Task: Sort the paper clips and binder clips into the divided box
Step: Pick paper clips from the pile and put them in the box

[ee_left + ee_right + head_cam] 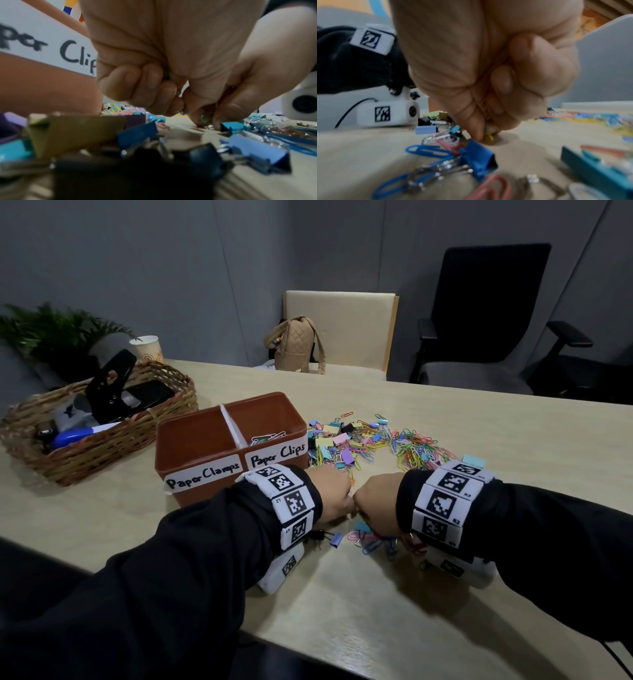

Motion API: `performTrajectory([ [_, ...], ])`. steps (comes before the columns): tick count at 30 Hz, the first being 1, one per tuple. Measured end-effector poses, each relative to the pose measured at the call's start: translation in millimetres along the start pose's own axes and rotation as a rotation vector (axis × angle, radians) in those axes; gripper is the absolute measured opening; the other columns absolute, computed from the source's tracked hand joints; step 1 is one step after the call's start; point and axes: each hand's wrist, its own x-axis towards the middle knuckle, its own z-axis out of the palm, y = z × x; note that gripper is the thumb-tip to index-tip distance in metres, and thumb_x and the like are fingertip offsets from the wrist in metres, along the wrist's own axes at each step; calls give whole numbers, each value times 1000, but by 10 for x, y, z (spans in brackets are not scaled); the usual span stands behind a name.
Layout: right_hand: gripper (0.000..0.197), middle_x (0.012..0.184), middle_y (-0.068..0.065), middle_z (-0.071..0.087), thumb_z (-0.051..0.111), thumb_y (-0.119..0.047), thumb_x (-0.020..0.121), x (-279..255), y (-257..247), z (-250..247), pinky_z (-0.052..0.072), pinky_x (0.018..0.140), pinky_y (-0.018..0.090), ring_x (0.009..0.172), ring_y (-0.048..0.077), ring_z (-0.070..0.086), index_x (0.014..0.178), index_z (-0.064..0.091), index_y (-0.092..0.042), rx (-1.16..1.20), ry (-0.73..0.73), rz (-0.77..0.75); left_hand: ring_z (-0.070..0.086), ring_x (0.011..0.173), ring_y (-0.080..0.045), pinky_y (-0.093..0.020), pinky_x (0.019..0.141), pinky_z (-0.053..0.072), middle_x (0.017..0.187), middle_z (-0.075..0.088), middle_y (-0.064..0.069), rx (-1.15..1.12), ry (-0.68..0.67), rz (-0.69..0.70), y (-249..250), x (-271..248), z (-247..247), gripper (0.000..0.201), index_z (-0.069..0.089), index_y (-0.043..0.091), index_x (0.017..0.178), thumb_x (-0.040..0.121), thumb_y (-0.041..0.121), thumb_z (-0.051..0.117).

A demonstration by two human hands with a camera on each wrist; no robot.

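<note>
A brown divided box (191, 440) stands left of centre, labelled "Paper Clamps" and "Paper Clips". Several paper clips (267, 438) lie in its right compartment. A mixed pile of coloured clips (370, 443) spreads to its right. My left hand (334, 498) and right hand (375, 505) meet knuckle to knuckle in front of the box, fingers curled down to the table. My left hand (193, 112) pinches a green paper clip (205, 118). My right hand (481, 129) pinches a yellow paper clip (489, 135). A blue binder clip (477, 158) and loose paper clips lie just below the hands.
A wicker basket (102, 446) with a black punch and a pen sits at the left, with a paper cup (148, 349) and a plant behind it. A tan bag (296, 344) rests on a cream chair, beside a black office chair (489, 313).
</note>
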Motion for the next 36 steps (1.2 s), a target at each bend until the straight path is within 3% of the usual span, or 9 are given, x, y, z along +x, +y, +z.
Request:
performTrajectory([
  [3,23,103,11,64,50,-19,95,-16,-14,5,39,67,27,78,23,48,111,61,-7,-56,5,-18,44,75,-23,-27,67,35,78,49,-6,-32,77,27,-59,-79,-44,28,54,6,87,97,25,37],
  [8,29,113,11,63,50,-22,95,7,-21,56,41,69,29,96,28,61,119,57,-7,-92,-8,-11,36,56,-19,-29,58,32,58,39,-2,-155,192,-4,-218,-194,-161,33,43,11,65,95,25,39],
  [12,30,111,11,64,50,-23,95,25,3,72,42,70,29,98,28,62,119,57,-6,-68,-2,9,30,54,-18,-31,56,29,57,33,-3,-214,264,11,-300,-294,-278,37,34,12,59,94,22,40],
  [17,22,87,1,58,45,-22,96,0,127,65,45,69,31,82,25,56,111,51,-7,60,25,83,45,61,-21,-33,57,34,63,49,-7,-318,414,-33,-465,-416,-409,36,56,1,68,94,22,40],
  [21,19,70,-3,42,28,-25,102,-21,306,-119,36,69,30,74,20,47,93,41,-15,310,224,141,50,77,-24,-33,59,13,74,55,-11,-341,534,-128,-602,-509,-531,34,58,-1,78,96,19,37],
  [26,22,69,-3,44,37,-25,102,37,496,-444,32,60,28,69,20,46,86,45,-12,724,546,213,45,70,-23,-30,61,27,64,45,-2,-366,582,-262,-908,-439,-602,41,44,12,66,102,29,34],
  [28,19,69,-1,49,39,-21,101,95,521,-534,34,51,25,59,14,46,87,48,-11,910,594,209,55,81,-27,-31,68,38,79,59,-9,-343,543,-319,-1033,-387,-604,40,57,8,78,102,29,33],
  [31,24,67,1,51,43,-17,100,197,501,-668,35,44,21,51,13,43,77,51,-15,1119,616,177,56,101,-29,-29,79,41,107,64,-14,-311,483,-351,-1103,-331,-582,35,63,4,103,101,24,34],
  [36,24,67,3,41,45,-13,97,367,356,-901,27,39,18,46,14,34,76,56,-13,1371,529,126,57,105,-28,-28,80,40,114,62,-10,-316,529,-356,-1075,-424,-589,30,61,11,112,100,22,36],
])
